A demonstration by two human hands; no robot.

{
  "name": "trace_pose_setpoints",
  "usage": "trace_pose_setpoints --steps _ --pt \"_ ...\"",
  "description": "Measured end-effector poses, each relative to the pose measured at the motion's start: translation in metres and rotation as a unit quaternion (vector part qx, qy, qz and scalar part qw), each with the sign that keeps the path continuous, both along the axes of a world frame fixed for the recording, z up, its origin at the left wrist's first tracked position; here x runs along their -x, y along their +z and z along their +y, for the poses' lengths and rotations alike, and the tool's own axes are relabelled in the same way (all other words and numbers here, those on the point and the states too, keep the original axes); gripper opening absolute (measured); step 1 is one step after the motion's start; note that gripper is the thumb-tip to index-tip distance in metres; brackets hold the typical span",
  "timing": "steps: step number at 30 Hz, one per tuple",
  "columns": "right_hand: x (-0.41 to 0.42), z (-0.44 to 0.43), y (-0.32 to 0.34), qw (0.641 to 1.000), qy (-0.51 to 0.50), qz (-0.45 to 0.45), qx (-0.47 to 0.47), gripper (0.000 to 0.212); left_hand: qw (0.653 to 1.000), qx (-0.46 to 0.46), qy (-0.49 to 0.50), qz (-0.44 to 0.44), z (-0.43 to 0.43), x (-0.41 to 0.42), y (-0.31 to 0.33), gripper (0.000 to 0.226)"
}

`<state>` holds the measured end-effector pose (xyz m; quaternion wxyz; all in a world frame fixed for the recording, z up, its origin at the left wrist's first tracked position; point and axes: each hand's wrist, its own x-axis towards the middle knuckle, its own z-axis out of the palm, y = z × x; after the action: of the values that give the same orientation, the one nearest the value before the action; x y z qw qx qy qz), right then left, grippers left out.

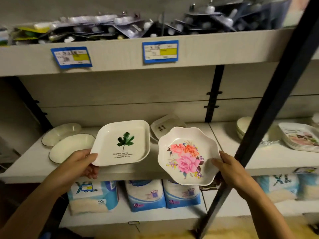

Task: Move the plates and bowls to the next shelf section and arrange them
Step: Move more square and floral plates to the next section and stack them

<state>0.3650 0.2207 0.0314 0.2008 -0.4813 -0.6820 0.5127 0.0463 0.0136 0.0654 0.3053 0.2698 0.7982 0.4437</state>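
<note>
Left grip [84, 163] holds the leaf plate [124, 142], right grip [229, 168] the flower plate [186, 156]; oval plates [71, 147] beside the left grip are not yet moved.

arms outstretched — left hand [81, 163] pinches leaf plate [131, 133], right hand [231, 168] pinches flower plate [174, 140]

oval dishes [71, 147] 2 | leaf plate [124, 144] 1 | floral plate [187, 157] 1 | labels [160, 51] 2
</note>
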Motion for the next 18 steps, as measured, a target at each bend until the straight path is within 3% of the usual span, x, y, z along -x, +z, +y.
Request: trace_pose_setpoints --steps 3,8,18 --pt "-0.058 0.013 0.007 0.999 0.024 0.019 0.036 0.016 1.0 0.001 0.008 -0.002 0.01 -0.069 -0.004 0.017" --pt "-0.147 0.037 0.02 0.999 0.045 -0.011 0.02 0.017 1.0 0.011 0.003 -0.006 0.03 -0.16 -0.008 0.018" --pt "-0.249 0.087 0.008 1.0 -0.01 -0.019 0.007 0.018 0.998 0.039 -0.05 0.009 0.079 -0.26 -0.007 0.02"
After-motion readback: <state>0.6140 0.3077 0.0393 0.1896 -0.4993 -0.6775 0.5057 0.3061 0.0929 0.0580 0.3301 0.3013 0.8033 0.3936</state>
